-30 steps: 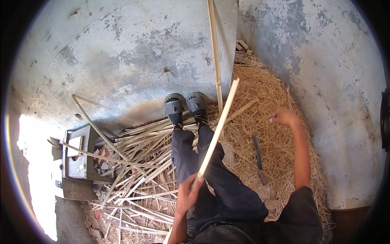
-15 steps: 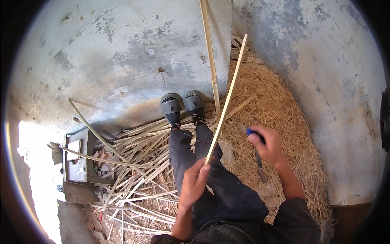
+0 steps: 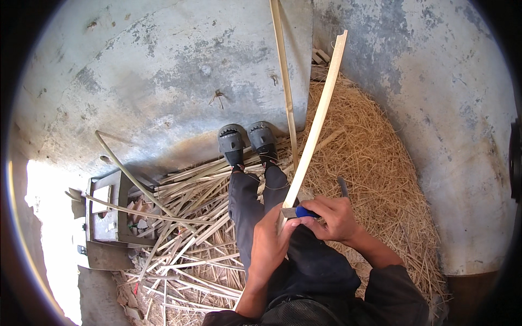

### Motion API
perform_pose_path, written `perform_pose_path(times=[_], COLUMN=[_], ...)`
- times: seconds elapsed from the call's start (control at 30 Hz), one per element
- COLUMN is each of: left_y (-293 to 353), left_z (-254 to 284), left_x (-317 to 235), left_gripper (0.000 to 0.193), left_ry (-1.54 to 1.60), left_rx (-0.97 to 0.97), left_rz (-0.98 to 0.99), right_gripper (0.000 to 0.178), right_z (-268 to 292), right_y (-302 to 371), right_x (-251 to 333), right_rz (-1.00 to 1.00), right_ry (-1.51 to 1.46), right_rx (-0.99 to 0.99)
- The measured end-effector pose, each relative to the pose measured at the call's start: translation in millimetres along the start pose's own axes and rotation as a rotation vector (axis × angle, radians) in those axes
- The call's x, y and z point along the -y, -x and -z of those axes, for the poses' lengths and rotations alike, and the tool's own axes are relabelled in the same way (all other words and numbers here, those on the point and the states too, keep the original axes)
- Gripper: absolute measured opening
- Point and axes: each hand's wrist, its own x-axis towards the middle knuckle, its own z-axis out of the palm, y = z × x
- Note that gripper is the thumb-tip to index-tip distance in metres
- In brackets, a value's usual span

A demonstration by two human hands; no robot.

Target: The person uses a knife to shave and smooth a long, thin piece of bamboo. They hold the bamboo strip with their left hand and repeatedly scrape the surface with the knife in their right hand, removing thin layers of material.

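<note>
My left hand [image 3: 268,239] is closed around the lower part of a long pale bamboo strip [image 3: 316,124], which slants up and away to the right. The strip's far end looks notched. In my right hand [image 3: 333,219] is a knife with a blue handle [image 3: 306,212], gripped in closed fingers. Its short, broad grey blade [image 3: 290,212] lies against the strip just above my left thumb. Both hands are close together above my lap. Behind my right hand, a dark metal blade [image 3: 342,187] lies partly hidden on the shavings.
Many split strips [image 3: 190,255] lie heaped to the left of my legs. A mound of thin shavings [image 3: 375,163] covers the right side. One tall strip [image 3: 284,70] leans on the worn wall [image 3: 179,65]. At left stands a grey box [image 3: 106,231]. My grey slippers [image 3: 230,138] are near the wall.
My right hand has moved left with the knife, bringing its blade onto the strip. The strip has turned, showing a broader face, and its far end sits higher and further right.
</note>
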Motion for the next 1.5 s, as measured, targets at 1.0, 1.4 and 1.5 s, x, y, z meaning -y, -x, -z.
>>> perform_pose_path(times=[1.0,1.4,1.5], left_y=[11,60,58], left_z=[3,-3,-2], left_x=[21,41,44], left_gripper=[0.032,0.031,0.032], left_ry=[-0.226,-0.183,-0.274], left_rx=[-0.049,0.098,0.026], left_rz=[0.075,0.201,0.132], right_gripper=[0.029,0.039,0.041], right_z=[-4,57,60], right_y=[-8,-41,-35], right_x=[-15,-96,-102], right_rz=[0.101,-0.299,-0.256], right_ry=[0.204,0.263,0.261], right_rx=[-0.023,-0.366,-0.331])
